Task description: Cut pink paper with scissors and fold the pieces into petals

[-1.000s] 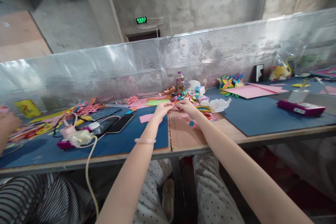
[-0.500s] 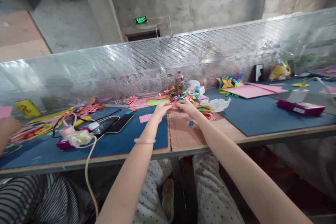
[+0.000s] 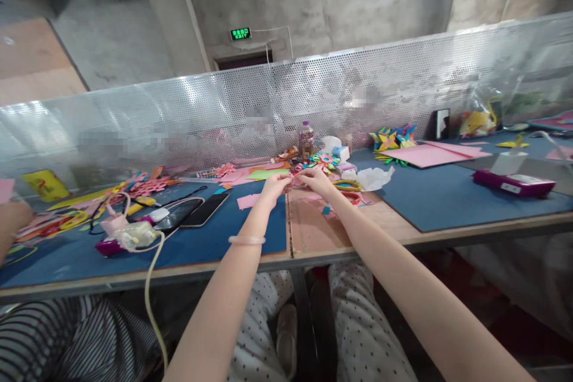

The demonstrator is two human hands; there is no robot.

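My left hand [image 3: 274,186] and my right hand [image 3: 316,180] meet over the bare wooden strip of the table, fingertips pinched close together. Between them is a small pink piece of paper [image 3: 294,179], mostly hidden by the fingers. Just behind my right hand sits a many-coloured paper flower [image 3: 326,162]. Yellow-handled scissors [image 3: 347,185] lie to its right, with crumpled white tissue [image 3: 375,178] beside them. Left of my left hand, a pink paper sheet [image 3: 248,201] rests on the blue mat, and a green sheet [image 3: 268,174] lies behind.
A drink bottle [image 3: 306,141] stands near the perforated metal screen [image 3: 215,113]. Phones [image 3: 205,210] and a purple power strip [image 3: 108,247] with cables are on the left. Another person's hand [image 3: 14,218] is at the far left. Large pink sheets [image 3: 432,154] lie right.
My hands stay in almost the same place, with small finger movements at the pink paper. The other person's hand at the left edge has shifted slightly.
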